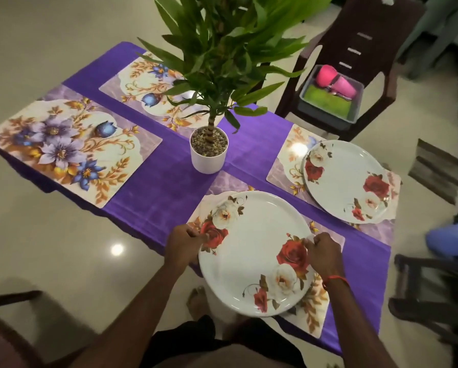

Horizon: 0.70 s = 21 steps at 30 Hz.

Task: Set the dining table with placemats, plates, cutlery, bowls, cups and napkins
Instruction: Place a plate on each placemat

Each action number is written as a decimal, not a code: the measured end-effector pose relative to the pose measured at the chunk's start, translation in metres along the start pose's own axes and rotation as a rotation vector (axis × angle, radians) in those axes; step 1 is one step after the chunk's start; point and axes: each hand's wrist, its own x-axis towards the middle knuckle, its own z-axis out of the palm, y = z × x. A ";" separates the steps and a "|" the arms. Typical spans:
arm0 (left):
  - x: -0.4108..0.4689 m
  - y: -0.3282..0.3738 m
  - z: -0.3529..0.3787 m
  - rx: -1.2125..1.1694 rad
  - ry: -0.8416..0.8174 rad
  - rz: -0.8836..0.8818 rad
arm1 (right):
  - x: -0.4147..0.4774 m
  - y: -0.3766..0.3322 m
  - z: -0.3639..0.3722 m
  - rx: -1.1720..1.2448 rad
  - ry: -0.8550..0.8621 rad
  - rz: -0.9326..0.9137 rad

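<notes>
A white plate with red and white roses (251, 248) lies over the near placemat (311, 314), overhanging its front edge. My left hand (184, 241) grips the plate's left rim and my right hand (322, 251) pinches its right rim. A stack of matching plates (346, 181) rests on the right placemat (283, 168). Two bare floral placemats lie on the purple tablecloth (164, 187): one at the left (71, 150), one at the far side (143, 86).
A white pot with a tall green plant (208, 152) stands mid-table. Behind, a brown plastic chair (360, 49) carries a grey bin (326, 102) with pink cups (336, 81) and green cloth. Dark chairs stand at right and near left.
</notes>
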 end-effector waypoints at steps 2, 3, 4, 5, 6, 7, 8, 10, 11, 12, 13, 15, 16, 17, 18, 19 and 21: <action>0.006 0.002 0.000 0.007 -0.006 0.010 | -0.001 0.000 0.003 0.020 0.009 0.020; 0.009 0.002 0.000 0.011 -0.014 0.006 | 0.000 -0.001 0.004 0.025 0.014 0.030; 0.012 0.002 0.000 0.016 -0.020 0.003 | 0.000 -0.002 0.005 0.027 0.020 0.040; 0.014 0.002 0.001 0.020 -0.026 -0.002 | 0.001 -0.003 0.006 0.024 0.026 0.044; 0.017 0.002 0.001 0.022 -0.025 0.001 | 0.002 -0.004 0.007 0.026 0.034 0.046; 0.019 0.003 0.002 0.021 -0.021 0.004 | 0.004 -0.005 0.008 0.030 0.041 0.050; 0.022 0.003 0.002 0.025 -0.019 0.005 | 0.005 -0.006 0.010 0.038 0.044 0.057; 0.025 0.004 0.002 0.035 -0.024 0.005 | 0.009 -0.008 0.013 0.051 0.045 0.061; 0.028 0.004 0.002 0.034 -0.027 0.004 | 0.011 -0.009 0.015 0.055 0.048 0.064; 0.031 0.004 0.002 0.031 -0.027 0.001 | 0.012 -0.010 0.016 0.059 0.050 0.068; 0.033 0.004 0.003 0.029 -0.028 -0.003 | 0.013 -0.012 0.017 0.059 0.050 0.071; 0.036 0.006 0.003 0.033 -0.029 -0.003 | 0.015 -0.014 0.019 0.057 0.051 0.078; 0.038 0.006 0.003 0.035 -0.033 -0.003 | 0.015 -0.015 0.019 0.057 0.051 0.085; 0.039 0.006 0.004 0.033 -0.041 -0.004 | 0.015 -0.015 0.019 0.056 0.052 0.087; 0.040 0.006 0.005 0.031 -0.047 -0.003 | 0.015 -0.016 0.019 0.057 0.056 0.087; 0.039 0.006 0.006 0.029 -0.051 -0.005 | 0.016 -0.017 0.018 0.061 0.057 0.088; 0.039 0.007 0.007 0.027 -0.052 -0.007 | 0.017 -0.017 0.017 0.067 0.059 0.089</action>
